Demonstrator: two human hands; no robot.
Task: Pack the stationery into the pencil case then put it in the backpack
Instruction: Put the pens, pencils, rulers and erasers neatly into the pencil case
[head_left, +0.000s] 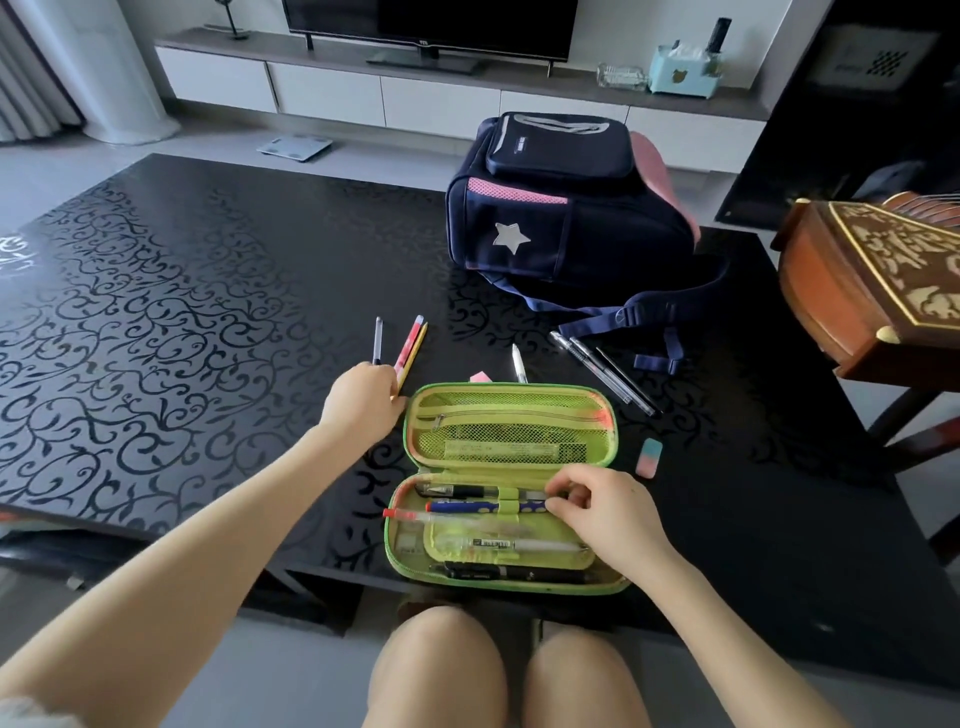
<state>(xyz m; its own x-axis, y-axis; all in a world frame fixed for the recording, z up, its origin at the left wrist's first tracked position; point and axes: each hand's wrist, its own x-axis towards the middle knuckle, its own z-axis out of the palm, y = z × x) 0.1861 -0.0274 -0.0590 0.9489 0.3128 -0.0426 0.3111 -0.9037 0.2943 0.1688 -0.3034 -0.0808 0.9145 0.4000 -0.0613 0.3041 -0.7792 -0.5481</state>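
Note:
A green pencil case (602, 410) lies open on the black table, with several pens held in its lower half. My right hand (608, 514) pinches the end of a blue pen (467, 506) under the case's elastic loop. My left hand (361, 400) reaches to the left of the case and its fingers close on the near ends of a pink pen (408, 345) and a yellow pencil (418, 348). A grey pen (377, 340) lies just left of them. The navy backpack (566, 208) with a silver star lies at the far side of the table.
A white pen (518, 361) and a small pink eraser (479, 376) lie behind the case. Three dark pens (605, 371) lie to its right rear, near the backpack straps. A pink-and-teal eraser (649, 457) sits right of the case. A carved wooden instrument (878, 275) overhangs the table's right edge.

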